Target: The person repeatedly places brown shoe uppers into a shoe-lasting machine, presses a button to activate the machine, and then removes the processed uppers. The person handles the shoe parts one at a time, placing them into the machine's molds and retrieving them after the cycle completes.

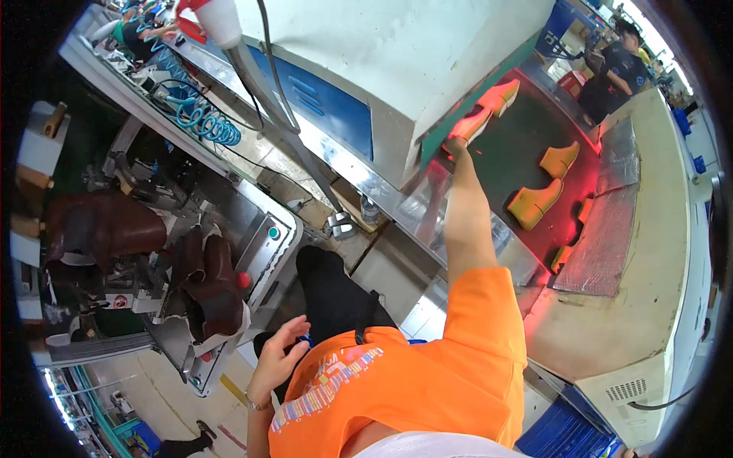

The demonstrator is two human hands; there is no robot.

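My right arm reaches into a red-lit machine opening. There my right hand (456, 145) is at the near end of a yellow-orange shoe last (471, 122), with its fingers closed on it and partly hidden. Just beyond lies another shoe last (500, 97), almost in line with the first. Across the dark green belt (508, 149) a pair stands: one last (560, 159) farther off and one last (534, 204) nearer. Down by my waist, my left hand (281, 355) hangs with loosely bent fingers apart, holding nothing.
At left stands a machine with brown leather boot uppers (217, 286) and a green button (273, 233). A metal pole (286, 130) rises before the white housing (427, 46). Silvery padded sheet (599, 244) lines the opening's right side. Another person (617, 72) stands at the far right.
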